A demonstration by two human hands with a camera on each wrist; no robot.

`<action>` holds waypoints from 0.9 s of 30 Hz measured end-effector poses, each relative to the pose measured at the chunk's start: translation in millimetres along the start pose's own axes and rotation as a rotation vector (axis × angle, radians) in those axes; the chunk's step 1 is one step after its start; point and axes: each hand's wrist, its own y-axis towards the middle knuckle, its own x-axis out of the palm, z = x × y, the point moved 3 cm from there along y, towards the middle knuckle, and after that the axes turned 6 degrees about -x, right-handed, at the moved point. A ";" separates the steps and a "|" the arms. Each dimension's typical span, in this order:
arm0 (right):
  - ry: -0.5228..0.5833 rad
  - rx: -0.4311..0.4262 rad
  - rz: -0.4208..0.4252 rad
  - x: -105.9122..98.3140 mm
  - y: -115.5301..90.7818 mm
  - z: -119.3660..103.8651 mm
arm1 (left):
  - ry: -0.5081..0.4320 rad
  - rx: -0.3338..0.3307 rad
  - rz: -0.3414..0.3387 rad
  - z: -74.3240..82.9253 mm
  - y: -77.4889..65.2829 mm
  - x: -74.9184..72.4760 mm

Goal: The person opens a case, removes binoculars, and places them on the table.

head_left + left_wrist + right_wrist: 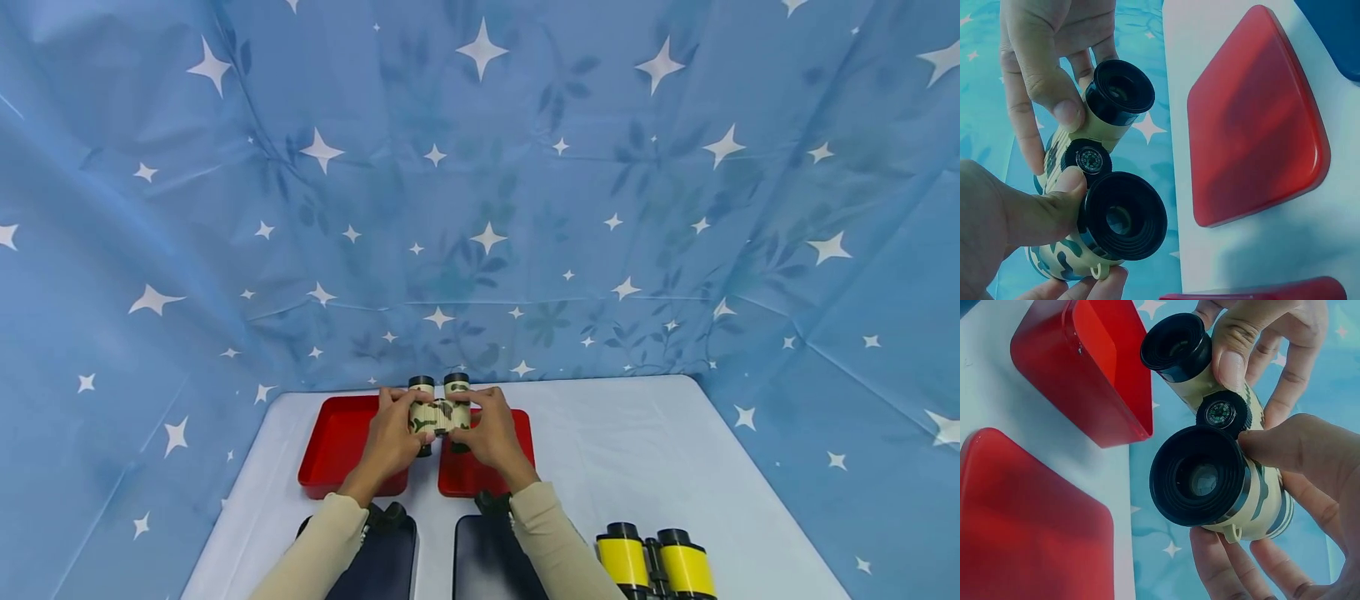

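Both hands hold a pair of camouflage-patterned binoculars [441, 415] up over the far part of the table. My left hand [393, 435] grips the left barrel, its thumb near the centre and its fingers around the outside. On the other barrel, my right hand [491, 433] has a similar grip. In the right wrist view the black eyecups face the camera, and a small round compass [1220, 414] sits between them. A cord loop [1233, 534] sticks out from one barrel.
Below the hands lie an open red box [318, 458] and a flat red lid [468, 483]. Nearer are two dark flat trays [401, 567], partly covered by the sleeves. Yellow-and-black binoculars [624, 560] stand at the front right. A blue starry curtain [480, 208] hangs behind the white table [615, 450].
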 end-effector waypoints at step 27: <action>-0.003 0.055 0.046 -14.4 -6.3 21.1 | 0.049 0.077 -0.037 15.4 2.6 20.9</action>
